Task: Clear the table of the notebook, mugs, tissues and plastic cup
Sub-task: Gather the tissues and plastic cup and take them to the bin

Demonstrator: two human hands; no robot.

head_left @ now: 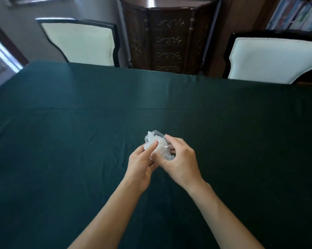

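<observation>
Dining room, seen from above the near edge of a table under a dark green tablecloth (79, 123), which fills the lower two thirds of the view. Beyond the far edge, left to right: a cream-backed chair with a dark frame (79, 42), a dark carved wooden cabinet (167, 38) with scrolled gilt ornament on its front, a second cream-backed chair (273, 58), and, top right, a shelf of upright books (295, 13).

Slightly right of the cloth's centre, toward the near side, a clear plastic cup (156, 140) is held between both hands. Its wall looks creased and glinting, and crumpled white tissue (150, 136) shows through it and at its far end. Whether the cup touches the cloth cannot be told.

The left hand (140, 164) grips the cup from the left: the thumb lies extended along the near side of the cup, and the fingers curl underneath. The right hand (178, 159) grips it from the right, knuckles up, fingers curled over and around the wall, the forefinger on top. The two hands meet at the cup, both bare forearms reaching in from the lower edge.
</observation>
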